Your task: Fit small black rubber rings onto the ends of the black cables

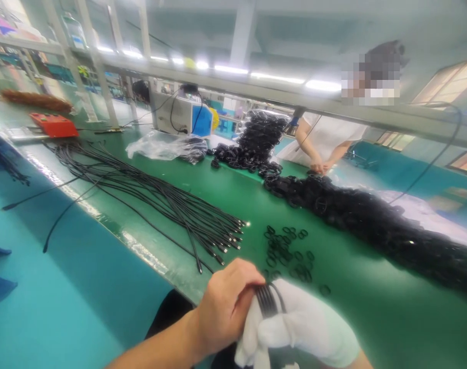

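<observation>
- The left hand (224,302), bare, was curled shut around a small bundle of black cable (267,300) at 6 o'clock in the view, thumb pressed across the strands.
- The right hand (302,328), in a white glove, was closed under the same bundle from 5 o'clock, so both hands met on it just above the near edge of the green bench (256,205).
- That bundle looked light and floppy, thin rubbery strands that would likely slide apart unless pinched tightly together near the coil's middle.
- Loose black rings (289,253) lay scattered at 12 o'clock from the hands, close by; small, easily pushed about, probably best picked one at a time by the rim.
- A fan of straight cables (172,205) ran off toward 10 o'clock, plug ends pointing at the rings.
- A long heap of coiled cables (372,220) stretched from 1 to 3 o'clock.
- A co-worker's hands (318,166) rested at the heap's far end, well apart from the person's own.
</observation>
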`<state>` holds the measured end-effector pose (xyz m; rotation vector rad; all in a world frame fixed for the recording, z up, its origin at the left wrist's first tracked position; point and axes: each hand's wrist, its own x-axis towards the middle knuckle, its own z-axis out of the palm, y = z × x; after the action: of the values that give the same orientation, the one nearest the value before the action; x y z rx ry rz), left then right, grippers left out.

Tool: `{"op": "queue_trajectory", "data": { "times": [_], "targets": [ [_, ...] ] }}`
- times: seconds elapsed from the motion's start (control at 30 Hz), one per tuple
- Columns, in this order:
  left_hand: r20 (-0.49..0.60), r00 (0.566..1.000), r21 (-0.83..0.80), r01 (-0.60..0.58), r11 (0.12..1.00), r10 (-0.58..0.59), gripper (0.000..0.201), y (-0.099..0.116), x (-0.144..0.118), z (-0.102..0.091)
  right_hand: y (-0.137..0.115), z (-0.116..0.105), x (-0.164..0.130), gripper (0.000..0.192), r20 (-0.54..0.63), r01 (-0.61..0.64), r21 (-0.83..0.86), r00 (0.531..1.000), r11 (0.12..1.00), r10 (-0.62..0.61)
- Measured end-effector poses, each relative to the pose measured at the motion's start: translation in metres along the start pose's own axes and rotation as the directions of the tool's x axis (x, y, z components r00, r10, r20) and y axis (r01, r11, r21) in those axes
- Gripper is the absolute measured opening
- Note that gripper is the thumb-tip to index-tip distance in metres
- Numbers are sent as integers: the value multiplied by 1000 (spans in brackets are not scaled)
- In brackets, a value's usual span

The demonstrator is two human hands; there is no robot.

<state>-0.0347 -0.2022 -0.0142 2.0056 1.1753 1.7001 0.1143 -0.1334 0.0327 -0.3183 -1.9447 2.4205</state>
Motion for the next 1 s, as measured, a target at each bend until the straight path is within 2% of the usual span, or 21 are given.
{"op": "queue_trajectory", "data": {
  "times": [0.07, 0.13, 0.17, 0.27, 0.33, 0.47, 0.6, 0.7, 0.8, 0.9, 1.0],
  "targets": [
    [159, 986, 2, 50, 999, -50, 34, 5, 7, -7, 1, -1, -1, 29, -14, -23, -32, 1000, 999, 23],
    [278, 961, 14, 9, 1000, -12, 35, 7, 13, -13, 1, -1, -2, 27, -10, -55, -82, 998, 995, 55],
    [285, 958, 15, -36, 999, 31, 33, 7, 15, -14, 0, -1, -2, 28, -13, -56, -106, 998, 993, 55],
    [194, 974, 15, -125, 992, 120, 26, 3, 20, -16, -6, 6, -1, 34, -43, -4, -157, 999, 988, -3],
    [195, 974, 2, -118, 993, 116, 23, 0, 23, -16, -12, 15, -1, 36, -101, 18, -186, 994, 982, -37],
    [261, 959, -51, -98, 994, 108, 23, 0, 28, -16, -20, 30, -4, 50, -298, -38, -239, 954, 970, -36],
    [279, 954, -80, -90, 993, 109, 27, 2, 32, -18, -24, 25, -22, 53, -375, -74, -261, 926, 962, -30],
    [300, 952, -48, -41, 998, 53, 30, 1, 36, -19, -24, 15, -40, 46, -503, -104, -281, 863, 954, -54],
    [349, 936, 17, 25, 1000, -29, 30, 0, 39, -18, -19, 7, -45, 64, -606, -199, -339, 794, 919, -52],
    [387, 918, 70, 61, 996, -83, 33, -1, 42, -16, -15, 2, -33, 86, -585, -272, -363, 811, 891, 9],
    [391, 914, 86, 84, 993, -111, 35, -2, 44, -15, -17, -1, -19, 83, -481, -148, -371, 875, 917, -53]
  ]
}}
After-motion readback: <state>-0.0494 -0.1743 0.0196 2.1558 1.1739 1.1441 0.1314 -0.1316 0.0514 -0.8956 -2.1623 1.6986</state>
